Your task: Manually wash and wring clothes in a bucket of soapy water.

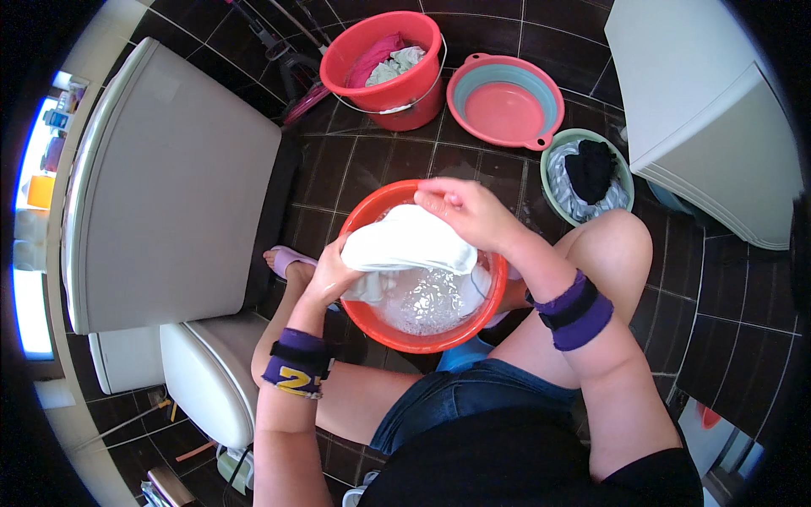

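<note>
A wet white cloth [405, 239] is bunched above an orange-red bucket [421, 345] of foamy water [426, 301]. My left hand [336, 271] grips the cloth's left end, fingers partly hidden behind it. On the far side, my right hand [472, 212] lies against the cloth's upper right edge, over the rim, fingers bent. Whether those fingers pinch any fabric cannot be made out. More pale fabric [370, 288] is partly sunk in the water, below the raised cloth.
A red bucket [405, 111] with laundry, a pink-and-grey basin [505, 104] and a green basin [554, 206] holding black and grey clothes stand beyond. To the left are a washing machine [171, 184] and a toilet [206, 386]; a white cabinet [703, 127] is at right.
</note>
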### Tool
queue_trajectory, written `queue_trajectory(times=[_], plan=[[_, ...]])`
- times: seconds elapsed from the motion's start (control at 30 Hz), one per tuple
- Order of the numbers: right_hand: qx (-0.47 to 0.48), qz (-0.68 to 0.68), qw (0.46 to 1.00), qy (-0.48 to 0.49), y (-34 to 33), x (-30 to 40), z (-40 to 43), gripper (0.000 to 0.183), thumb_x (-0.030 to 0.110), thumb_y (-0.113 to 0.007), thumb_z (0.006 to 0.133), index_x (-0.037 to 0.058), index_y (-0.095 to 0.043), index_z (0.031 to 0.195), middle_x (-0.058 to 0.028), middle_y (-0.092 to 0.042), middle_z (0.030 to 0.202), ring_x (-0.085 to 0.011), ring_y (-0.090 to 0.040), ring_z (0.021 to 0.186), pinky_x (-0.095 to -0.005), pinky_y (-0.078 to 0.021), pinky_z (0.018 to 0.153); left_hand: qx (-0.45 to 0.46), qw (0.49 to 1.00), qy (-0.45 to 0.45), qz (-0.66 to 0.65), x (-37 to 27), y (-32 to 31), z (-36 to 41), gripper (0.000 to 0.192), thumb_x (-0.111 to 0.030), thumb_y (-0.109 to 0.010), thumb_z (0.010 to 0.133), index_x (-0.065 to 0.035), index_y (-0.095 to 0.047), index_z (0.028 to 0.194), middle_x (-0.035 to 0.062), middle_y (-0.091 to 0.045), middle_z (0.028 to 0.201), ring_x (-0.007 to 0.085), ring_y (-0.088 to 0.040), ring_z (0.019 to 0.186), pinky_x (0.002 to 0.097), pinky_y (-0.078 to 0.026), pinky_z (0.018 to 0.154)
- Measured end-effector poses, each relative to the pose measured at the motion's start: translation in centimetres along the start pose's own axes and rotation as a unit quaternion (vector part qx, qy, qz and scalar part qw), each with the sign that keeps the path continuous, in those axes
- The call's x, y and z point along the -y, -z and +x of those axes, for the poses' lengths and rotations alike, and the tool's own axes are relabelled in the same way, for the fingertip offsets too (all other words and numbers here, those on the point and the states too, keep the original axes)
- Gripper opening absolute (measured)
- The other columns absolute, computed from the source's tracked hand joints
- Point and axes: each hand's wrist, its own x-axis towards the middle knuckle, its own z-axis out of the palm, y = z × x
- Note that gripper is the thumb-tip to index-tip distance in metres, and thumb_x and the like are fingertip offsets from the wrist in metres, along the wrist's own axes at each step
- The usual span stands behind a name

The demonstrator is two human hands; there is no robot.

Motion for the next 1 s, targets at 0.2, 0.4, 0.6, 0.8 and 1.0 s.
queue_trajectory(times=[0.2, 0.4, 0.6, 0.8, 1.0], plan=[[0.099, -0.217, 0.964, -0.114, -3.1, -4.1, -1.2, 0.076, 0.068, -0.03, 0.089, 0.0066, -0.054, 0.127, -0.019, -0.059, 0.119, -0.0307, -0.054, 0.115, -0.0356, -0.0397, 0.097, 0.175, 0.959, 0.043, -0.218, -0.4, 1.2, -0.5, 0.054, -0.008, -0.072, 0.071, 0.0006, -0.051, 0.119, 0.0096, -0.061, 0.11, 0.0185, -0.058, 0.103, 0.0314, -0.045, 0.091], [0.18, 0.173, 0.954, -0.167, -8.7, -8.1, -1.2, 0.086, 0.074, -0.021, 0.086, 0.0067, -0.052, 0.129, -0.0147, -0.056, 0.126, -0.024, -0.054, 0.116, -0.0353, -0.0384, 0.099, 0.026, 0.897, 0.052, -0.437, -0.9, -2.4, -0.8, 0.045, -0.018, -0.06, 0.082, 0.0006, -0.047, 0.121, 0.0135, -0.059, 0.112, 0.0235, -0.06, 0.102, 0.0358, -0.049, 0.091], [0.089, 0.452, 0.853, -0.247, -11.2, -7.7, -1.3, 0.086, 0.071, -0.041, 0.084, -0.0012, -0.047, 0.13, -0.0149, -0.057, 0.121, -0.0194, -0.057, 0.109, -0.0301, -0.0441, 0.092, -0.153, 0.817, 0.129, -0.541, 1.7, -6.1, 0.6, 0.043, -0.031, -0.058, 0.083, -0.0006, -0.054, 0.114, 0.0145, -0.062, 0.107, 0.028, -0.061, 0.097, 0.0393, -0.049, 0.088], [0.104, 0.512, 0.815, -0.252, -11.6, -7.3, -2.3, 0.07, 0.042, -0.069, 0.082, -0.0026, -0.045, 0.128, -0.0124, -0.06, 0.111, -0.0174, -0.059, 0.101, -0.0315, -0.0471, 0.087, -0.213, 0.824, 0.143, -0.505, 3.6, -7.6, 1.6, 0.05, -0.045, -0.05, 0.088, -0.003, -0.055, 0.116, 0.015, -0.061, 0.106, 0.0289, -0.061, 0.094, 0.0413, -0.049, 0.084], [0.072, 0.474, 0.859, -0.181, -12.3, -7.6, -2.8, 0.068, 0.021, -0.077, 0.075, 0.0009, -0.042, 0.13, -0.0105, -0.06, 0.111, -0.0212, -0.058, 0.103, -0.0343, -0.0469, 0.088, -0.268, 0.815, 0.176, -0.483, 5.2, -8.8, 2.4, 0.04, -0.036, -0.05, 0.093, 0.0014, -0.058, 0.103, 0.0133, -0.065, 0.091, 0.0262, -0.065, 0.081, 0.038, -0.054, 0.07]])
